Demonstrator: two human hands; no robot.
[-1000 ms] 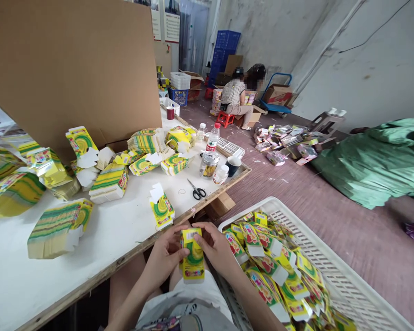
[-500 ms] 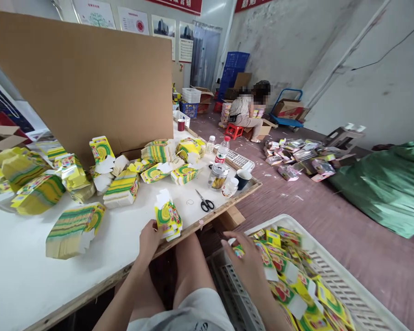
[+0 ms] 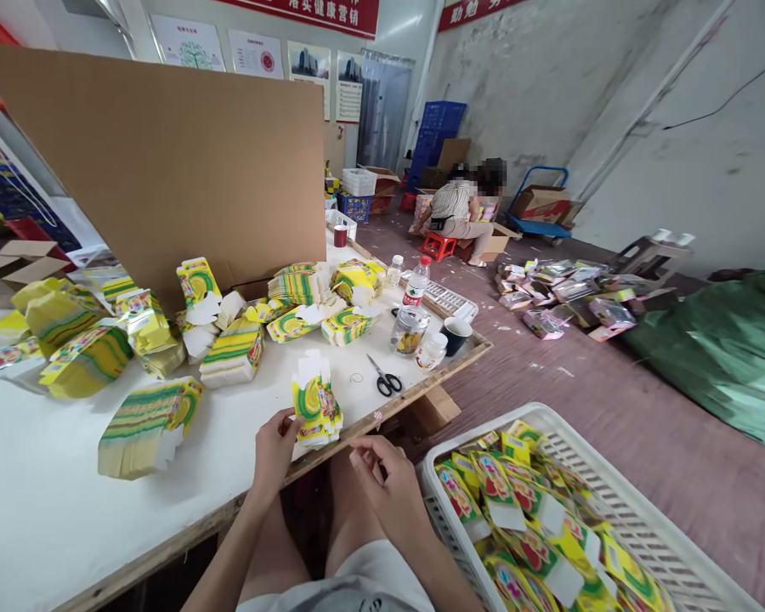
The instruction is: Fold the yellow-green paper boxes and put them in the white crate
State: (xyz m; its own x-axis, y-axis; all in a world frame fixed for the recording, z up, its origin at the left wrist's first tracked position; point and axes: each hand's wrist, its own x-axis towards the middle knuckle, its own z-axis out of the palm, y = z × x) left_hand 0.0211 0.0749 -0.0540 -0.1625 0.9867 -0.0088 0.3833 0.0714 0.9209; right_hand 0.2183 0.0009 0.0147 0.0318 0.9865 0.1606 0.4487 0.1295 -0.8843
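So the left hand [image 3: 274, 450] has its fingers on the left edge of a little pile of flat yellow-green cartons [image 3: 319, 404], which sits at roughly 2 o'clock from it, near the front edge of the white table [image 3: 229, 442]. Honestly can't tell if that grip is pinched down on the cardboard or just resting there.

Right hand [image 3: 392, 484] is holding nothing: loose grip, fingers half curled, thumb apart, hanging over the lap. From there the pile's between 10 and 11 o'clock, and at 3 o'clock, just beside it, is a white plastic crate [image 3: 643, 501] loaded with yellow-green packets [image 3: 497, 480].

Black-handled scissors [image 3: 383, 375] lie between 2 and 3 o'clock from the pile, with a glass jar [image 3: 410, 331] at 1 o'clock from those. Bigger carton stack [image 3: 146, 429] at 9 o'clock from the left hand.
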